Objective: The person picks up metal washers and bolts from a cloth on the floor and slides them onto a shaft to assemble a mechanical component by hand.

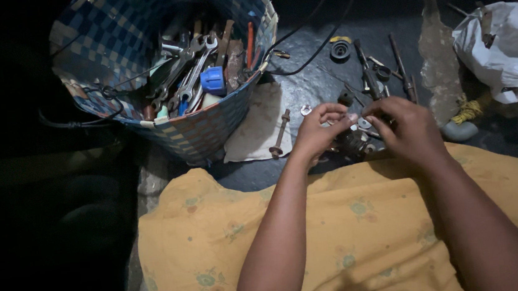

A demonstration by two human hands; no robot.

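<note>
- At the far left of the dark floor [304, 91] stands a woven checked basket [208, 131], full of spanners and other hand tools, with a blue cap among them.
- Just right of the basket, a rusty bolt [280, 134] lies on a pale scrap of paper.
- The left hand [320, 131] has its fingers curled together, pinching a small pale part [351, 117] at the fingertips; what the part is cannot be told.
- The small part sits between the two hands, just above a dark round metal piece [354, 143] resting on the floor at the edge of the yellow floral cloth [366, 230] over the person's lap.
- The right hand [404, 126] is closed over the same spot, fingertips meeting the left hand's; whether it grips the part too cannot be seen.
- In my judgement, fine work like this goes best with both hands held low and steady over the metal piece, so nothing drops.
- At the far right lies a crumpled white bag [506, 49], with loose tools between.
</note>
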